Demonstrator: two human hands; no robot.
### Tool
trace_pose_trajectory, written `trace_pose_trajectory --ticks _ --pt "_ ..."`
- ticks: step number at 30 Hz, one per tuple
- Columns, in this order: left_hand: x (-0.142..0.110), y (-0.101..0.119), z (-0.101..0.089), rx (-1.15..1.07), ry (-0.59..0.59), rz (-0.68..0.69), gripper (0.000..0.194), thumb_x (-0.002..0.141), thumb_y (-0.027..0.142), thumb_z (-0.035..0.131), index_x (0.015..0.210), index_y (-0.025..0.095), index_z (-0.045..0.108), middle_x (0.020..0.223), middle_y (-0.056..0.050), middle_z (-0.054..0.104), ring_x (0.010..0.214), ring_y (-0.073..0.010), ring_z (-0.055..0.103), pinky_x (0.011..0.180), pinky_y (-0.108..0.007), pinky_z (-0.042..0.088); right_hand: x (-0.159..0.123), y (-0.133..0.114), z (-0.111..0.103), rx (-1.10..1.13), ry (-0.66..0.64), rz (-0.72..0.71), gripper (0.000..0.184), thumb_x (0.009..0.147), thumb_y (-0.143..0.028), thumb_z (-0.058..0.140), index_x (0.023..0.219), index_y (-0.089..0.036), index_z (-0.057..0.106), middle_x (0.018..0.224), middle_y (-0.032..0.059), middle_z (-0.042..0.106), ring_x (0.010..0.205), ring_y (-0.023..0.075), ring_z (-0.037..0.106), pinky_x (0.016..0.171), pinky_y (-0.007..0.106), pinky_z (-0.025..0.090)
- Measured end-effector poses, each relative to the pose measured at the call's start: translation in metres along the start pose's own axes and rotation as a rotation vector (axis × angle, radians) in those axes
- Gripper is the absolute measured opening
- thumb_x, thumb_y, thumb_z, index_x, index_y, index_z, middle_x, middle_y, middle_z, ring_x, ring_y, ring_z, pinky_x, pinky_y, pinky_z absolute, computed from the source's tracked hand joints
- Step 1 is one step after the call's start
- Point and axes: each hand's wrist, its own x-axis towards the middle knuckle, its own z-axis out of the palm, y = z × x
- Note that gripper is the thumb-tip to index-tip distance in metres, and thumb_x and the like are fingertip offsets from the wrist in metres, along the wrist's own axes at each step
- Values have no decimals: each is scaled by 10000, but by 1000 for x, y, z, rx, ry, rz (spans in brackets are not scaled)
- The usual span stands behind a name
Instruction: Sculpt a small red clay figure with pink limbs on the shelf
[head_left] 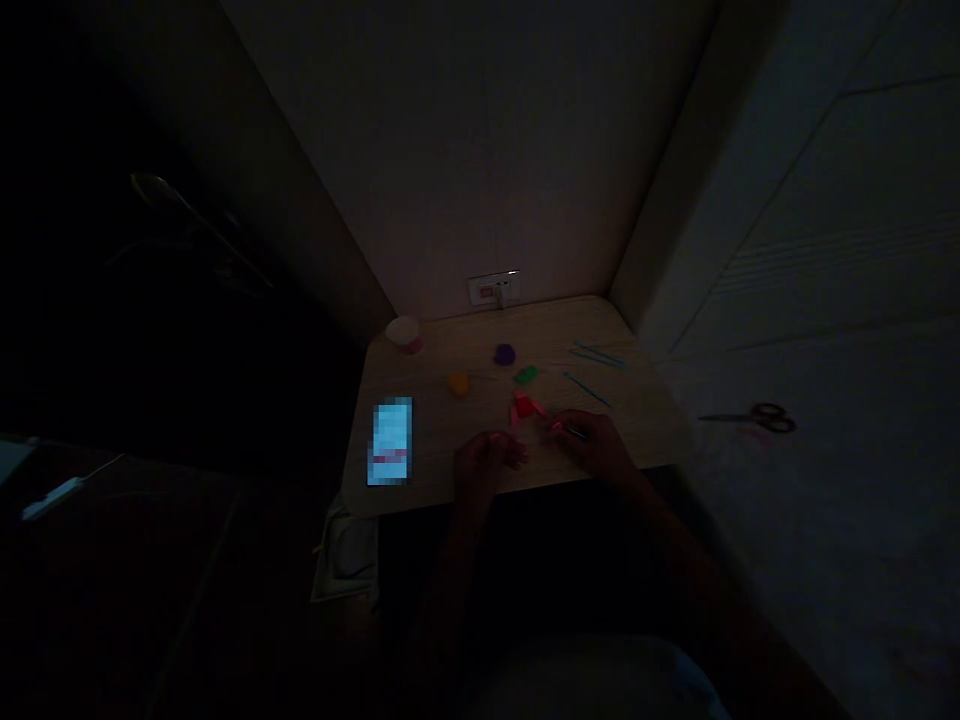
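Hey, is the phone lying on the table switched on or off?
On: the phone screen glows bright blue against the dim wooden table, though what it shows is blurred.

Forward passage from the left hand (487,465) and right hand (592,445) is obstructed by a red modelling-clay piece (523,407). The right hand's path is crossed by a thin blue stick (587,389). A gap is left between a yellow clay lump (457,383) and a green clay lump (526,375), and leftward reach is bounded by a lit phone (390,440).

Very dim, phone screen (391,440) brightest, edges apparently lost in darkness
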Motion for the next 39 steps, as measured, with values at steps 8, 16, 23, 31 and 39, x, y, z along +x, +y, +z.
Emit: trace_pose_trajectory --ticks 8,16,23,31,39 --pt "4 -9 -3 -66 8 49 559 852 641 710 1031 114 757 780 -95 776 623 -185 725 595 -284 573 0 6 3 18 18 -19 243 946 -377 616 821 -220 754 871 38 802 839 228 750 826 321 554" --pt "3 -4 -5 55 48 116 443 865 559 737 1043 157 788 849 -73 778 724 -174 725 689 -283 586 2 7 2 25 20 -34 234 946 -391 624 950 -252 812 1074 63 818 1004 263 764 917 374 571" --pt "3 1 -4 67 16 72 468 848 606 729 963 153 751 833 -84 783 706 -195 743 690 -309 594 2 1 1 -24 20 8 174 881 -368 699 827 -228 786 842 44 805 778 213 734 722 296 528" --pt "-3 9 2 103 -7 74 544 874 710 636 709 197 560 553 37 480 499 -96 422 476 -224 342 0 1 2 -16 34 31 303 864 -391 713 623 -215 660 605 0 671 576 154 579 560 255 417" --pt "-5 -1 1 19 -10 43 643 833 780 620 629 216 389 547 62 340 497 -84 294 469 -236 261 -1 -6 2 31 -29 38 434 1002 -499 535 716 -221 706 693 21 727 674 201 669 678 301 485"
